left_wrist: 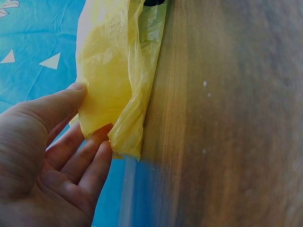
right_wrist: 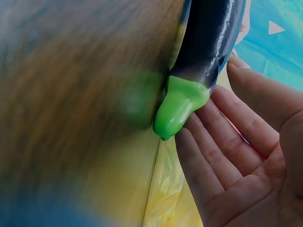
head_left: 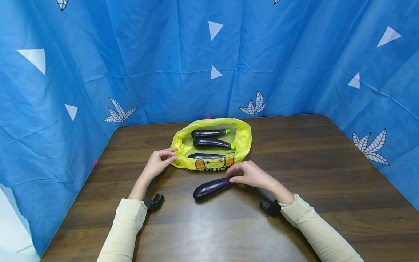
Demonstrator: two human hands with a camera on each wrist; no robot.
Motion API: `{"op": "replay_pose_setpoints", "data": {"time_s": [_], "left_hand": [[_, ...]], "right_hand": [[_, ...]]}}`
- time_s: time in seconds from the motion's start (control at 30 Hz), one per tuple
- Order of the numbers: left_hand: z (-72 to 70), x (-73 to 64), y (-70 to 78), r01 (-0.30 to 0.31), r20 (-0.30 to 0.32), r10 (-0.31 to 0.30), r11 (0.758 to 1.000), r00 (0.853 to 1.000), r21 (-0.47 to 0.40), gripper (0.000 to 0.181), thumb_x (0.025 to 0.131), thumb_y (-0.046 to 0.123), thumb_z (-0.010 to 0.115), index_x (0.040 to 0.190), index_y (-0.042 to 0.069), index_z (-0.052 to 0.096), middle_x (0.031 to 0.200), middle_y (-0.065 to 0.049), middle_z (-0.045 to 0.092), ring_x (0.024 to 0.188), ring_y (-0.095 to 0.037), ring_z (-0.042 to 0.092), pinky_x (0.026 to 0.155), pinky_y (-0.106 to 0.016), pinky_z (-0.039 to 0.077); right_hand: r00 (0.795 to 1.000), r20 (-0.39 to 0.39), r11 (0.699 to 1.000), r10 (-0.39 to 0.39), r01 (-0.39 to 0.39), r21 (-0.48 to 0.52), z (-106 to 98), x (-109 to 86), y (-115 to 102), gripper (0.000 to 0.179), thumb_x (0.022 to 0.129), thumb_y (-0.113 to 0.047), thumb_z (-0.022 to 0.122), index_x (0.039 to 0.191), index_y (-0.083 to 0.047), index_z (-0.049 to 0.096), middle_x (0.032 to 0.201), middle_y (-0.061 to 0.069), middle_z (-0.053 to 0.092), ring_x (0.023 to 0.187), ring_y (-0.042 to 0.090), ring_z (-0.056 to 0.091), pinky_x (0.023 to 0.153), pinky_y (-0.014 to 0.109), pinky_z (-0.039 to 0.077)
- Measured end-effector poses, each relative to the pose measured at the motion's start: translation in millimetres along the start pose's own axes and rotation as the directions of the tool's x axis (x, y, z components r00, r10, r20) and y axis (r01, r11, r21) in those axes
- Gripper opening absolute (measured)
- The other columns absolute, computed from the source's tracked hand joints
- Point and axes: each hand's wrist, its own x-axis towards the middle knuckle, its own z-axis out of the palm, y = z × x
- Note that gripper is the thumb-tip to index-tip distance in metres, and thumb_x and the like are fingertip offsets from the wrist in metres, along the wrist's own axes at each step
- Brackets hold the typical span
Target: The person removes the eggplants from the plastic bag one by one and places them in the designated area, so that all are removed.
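In the head view a yellow plastic bag (head_left: pixel 243 143) lies with its mouth spread, and three dark eggplants with green stems, one of them this eggplant (head_left: pixel 212 143), lie inside. My left hand (head_left: pixel 158 162) pinches the bag's left rim; the left wrist view has the thumb on one side of the yellow film (left_wrist: pixel 106 71) and fingers on the other. A further eggplant (head_left: pixel 211 189) rests on the table in front of the bag. My right hand (head_left: pixel 250 174) holds it near its stem end. The right wrist view shows its green stem (right_wrist: pixel 177 106) between thumb and fingers.
The brown wooden table (head_left: pixel 311 160) extends to both sides of the bag. Behind it hangs a blue curtain (head_left: pixel 163 72) with white triangles and leaf prints. Black wrist devices, such as the left one (head_left: pixel 154 202), sit at both cuffs.
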Motion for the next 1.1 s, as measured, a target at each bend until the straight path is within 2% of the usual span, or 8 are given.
{"op": "replay_pose_setpoints", "data": {"time_s": [0.4, 0.7, 0.73, 0.93, 0.97, 1.1], "left_hand": [[-0.5, -0.6, 1.7, -0.001, 0.001, 0.001, 1.0, 1.0, -0.011, 0.017, 0.089, 0.002, 0.062, 0.096, -0.012, 0.067, 0.117, -0.027, 0.058, 0.113, -0.037, 0.052, 0.087, -0.044, 0.046], [-0.6, -0.3, 2.0, 0.004, -0.001, -0.004, 1.0, 1.0, -0.01, 0.016, 0.09, 0.002, 0.062, 0.096, -0.012, 0.067, 0.117, -0.027, 0.058, 0.113, -0.037, 0.053, 0.087, -0.044, 0.046], [-0.5, 1.2, -3.2, 0.009, -0.002, -0.009, 1.0, 1.0, -0.004, 0.016, 0.09, 0.004, 0.063, 0.096, -0.01, 0.068, 0.118, -0.024, 0.059, 0.113, -0.035, 0.053, 0.087, -0.04, 0.047], [-0.7, 1.9, -7.2, 0.002, -0.009, -0.002, 1.0, 1.0, -0.004, 0.015, 0.089, 0.004, 0.063, 0.094, -0.01, 0.068, 0.117, -0.024, 0.059, 0.113, -0.036, 0.053, 0.087, -0.039, 0.047], [-0.8, 0.5, -2.5, -0.005, -0.008, 0.005, 1.0, 1.0, -0.01, 0.015, 0.089, 0.002, 0.063, 0.094, -0.011, 0.068, 0.117, -0.026, 0.058, 0.113, -0.038, 0.052, 0.087, -0.042, 0.046], [-0.4, 0.7, -1.8, -0.008, -0.002, 0.008, 1.0, 1.0, -0.018, 0.015, 0.089, 0.001, 0.063, 0.095, -0.012, 0.067, 0.117, -0.027, 0.058, 0.113, -0.038, 0.052, 0.087, -0.041, 0.047]], "right_hand": [[0.999, -0.027, 1.0, -0.019, 0.018, -0.01, -3.0, -0.1, -1.8, 0.023, 0.084, -0.016, 0.072, 0.103, -0.004, 0.07, 0.099, 0.001, 0.068, 0.095, 0.016, 0.062, 0.081, 0.034, 0.05], [0.999, -0.028, 0.998, -0.043, 0.045, 0.051, -12.8, 0.8, -5.7, 0.024, 0.089, -0.017, 0.066, 0.108, -0.002, 0.068, 0.103, 0.006, 0.067, 0.095, 0.014, 0.061, 0.081, 0.032, 0.05], [0.998, -0.031, 0.997, -0.05, 0.052, 0.061, -14.3, 1.3, -7.1, 0.024, 0.089, -0.018, 0.066, 0.108, -0.002, 0.068, 0.103, 0.006, 0.067, 0.095, 0.014, 0.061, 0.081, 0.032, 0.05], [0.994, -0.094, 0.994, -0.06, 0.068, 0.087, -21.2, 8.2, -13.5, 0.022, 0.09, -0.015, 0.065, 0.106, -0.001, 0.069, 0.101, 0.003, 0.068, 0.093, 0.013, 0.062, 0.08, 0.03, 0.05], [0.993, -0.104, 0.994, -0.057, 0.067, 0.089, -21.8, 9.6, -13.6, 0.021, 0.09, -0.014, 0.065, 0.106, -0.001, 0.069, 0.101, 0.003, 0.068, 0.092, 0.013, 0.062, 0.08, 0.03, 0.051], [0.99, -0.126, 0.992, -0.06, 0.073, 0.1, -22.7, 14.0, -13.9, 0.02, 0.09, -0.012, 0.064, 0.105, -0.001, 0.069, 0.099, 0.003, 0.068, 0.089, 0.012, 0.062, 0.078, 0.03, 0.051]]}}
